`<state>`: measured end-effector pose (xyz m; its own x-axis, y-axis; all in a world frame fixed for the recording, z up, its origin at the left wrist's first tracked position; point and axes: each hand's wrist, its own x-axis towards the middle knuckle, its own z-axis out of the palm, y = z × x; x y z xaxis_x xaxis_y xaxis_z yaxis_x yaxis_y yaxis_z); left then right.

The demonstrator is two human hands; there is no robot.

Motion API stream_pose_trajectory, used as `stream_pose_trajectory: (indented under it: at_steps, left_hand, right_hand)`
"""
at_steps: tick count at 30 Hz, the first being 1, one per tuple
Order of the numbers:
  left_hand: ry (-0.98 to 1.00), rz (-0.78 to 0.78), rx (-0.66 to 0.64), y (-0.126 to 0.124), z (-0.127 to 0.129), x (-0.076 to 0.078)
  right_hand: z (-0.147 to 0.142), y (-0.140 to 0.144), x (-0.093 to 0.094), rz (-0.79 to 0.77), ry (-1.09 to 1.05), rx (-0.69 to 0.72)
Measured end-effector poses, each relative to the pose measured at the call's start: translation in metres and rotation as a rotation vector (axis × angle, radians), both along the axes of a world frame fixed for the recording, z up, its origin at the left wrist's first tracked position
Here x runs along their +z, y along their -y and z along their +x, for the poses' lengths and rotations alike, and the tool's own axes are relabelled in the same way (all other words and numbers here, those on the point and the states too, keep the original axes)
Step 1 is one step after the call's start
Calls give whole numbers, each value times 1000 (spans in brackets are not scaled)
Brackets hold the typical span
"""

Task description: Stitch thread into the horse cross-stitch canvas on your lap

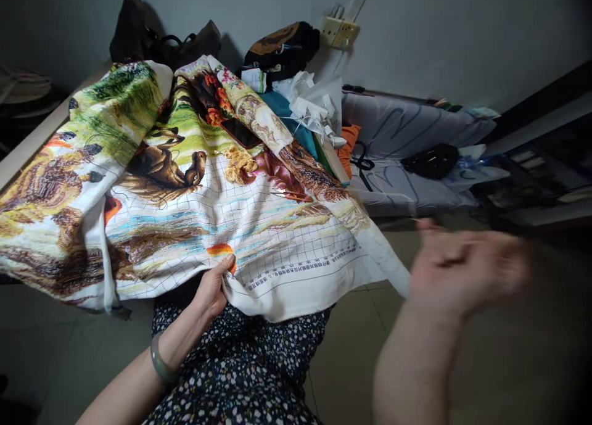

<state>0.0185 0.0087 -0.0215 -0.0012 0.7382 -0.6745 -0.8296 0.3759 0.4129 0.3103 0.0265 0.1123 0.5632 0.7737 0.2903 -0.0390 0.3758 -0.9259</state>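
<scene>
Left hand was seen at lower centre of the frame, its thumb laid on top of the cross-stitch cloth and its fingers tucked beneath the hem, so that the lower edge was pinched just beside an orange stitched patch. A green bangle was worn on that wrist. Right hand was raised at right of the frame, well apart from the cloth and heavily blurred; whether it was closed, or whether a needle or thread was held in it, could not be told. The cloth was spread from upper left to centre, draped down over the lap. A tangle or snapped thread was judged possible if floss was being drawn out too far or too quickly. A slide of the cloth off the lap was judged possible too, since only one edge was gripped
</scene>
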Motion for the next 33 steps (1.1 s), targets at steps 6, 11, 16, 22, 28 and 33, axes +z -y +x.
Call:
stream_pose_trajectory:
  at_steps: [6,11,16,22,28,33]
  left_hand:
    - [-16,-3,-18,-1,-1,2]
    - [-29,-11,-29,0,-3,2]
    - [-13,-9,-30,0,-2,2]
    - [-11,-8,-34,0,-2,1]
    - [-12,-26,-42,0,-2,2]
    - [-45,-23,-40,0,-3,1]
  right_hand:
    - [-121,16,-94,-518,126,653]
    - [-165,30,-123,-560,359,747]
    - [-169,26,-125,-549,410,710]
    - [-172,26,-125,-564,398,691]
    - [-176,24,-122,-566,460,651]
    - [-179,27,-125,-596,409,657]
